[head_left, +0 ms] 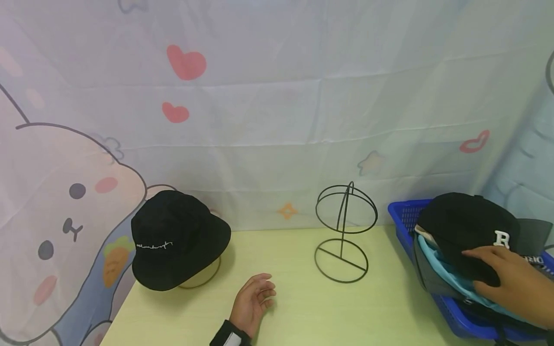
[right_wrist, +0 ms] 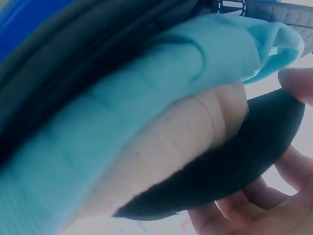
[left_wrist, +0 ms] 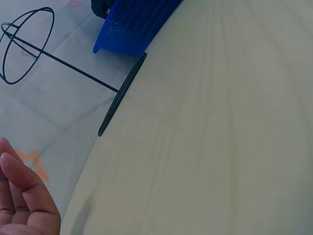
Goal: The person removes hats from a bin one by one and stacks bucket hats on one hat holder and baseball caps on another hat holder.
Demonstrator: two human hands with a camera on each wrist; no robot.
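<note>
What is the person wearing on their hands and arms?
Both hands are bare: no gloves, no rings in view. The left hand has a black band or cuff with a white patch at its wrist. The right hand shows no sleeve in the head view.

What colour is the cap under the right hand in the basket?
Black, with a white letter R: the cap under the right hand shows best in the head view.

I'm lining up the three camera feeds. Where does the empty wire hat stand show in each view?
Head: the empty wire hat stand stands centre-right on the table, between the left hand and the blue basket.
Left wrist: upper left, tilted by the camera angle.
Right wrist: not in it.
Shared landmark: the blue basket, at the top in the left wrist view.
</note>
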